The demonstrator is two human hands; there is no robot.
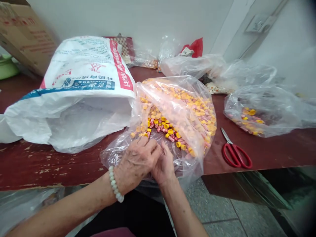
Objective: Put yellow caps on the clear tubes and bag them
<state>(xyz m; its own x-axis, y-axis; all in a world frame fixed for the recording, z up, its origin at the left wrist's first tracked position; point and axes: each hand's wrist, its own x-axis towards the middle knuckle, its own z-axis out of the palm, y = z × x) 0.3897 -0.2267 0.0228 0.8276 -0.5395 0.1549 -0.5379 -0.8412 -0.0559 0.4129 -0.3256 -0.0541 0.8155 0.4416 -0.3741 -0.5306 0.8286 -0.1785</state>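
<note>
A large clear plastic bag [170, 98] lies open toward me, full of small pieces with yellow caps and red-and-white patterned bodies [170, 131]. At its mouth my left hand [138, 158], with a pale bead bracelet [115, 184] on the wrist, is closed, its fingertips bent toward the other hand. My right hand [164, 163] meets it, fingers curled and thumb up, also closed. Whatever is pinched between the two hands is hidden by the fingers. Capped pieces lie just beyond my left knuckles.
A white woven sack [84, 69] gapes at the left. Red-handled scissors [235, 153] lie on the dark red table [74, 168] near its front edge. Another clear bag [269, 112] with fewer pieces sits right. More plastic bags [192, 64] and a cardboard box [27, 36] stand behind.
</note>
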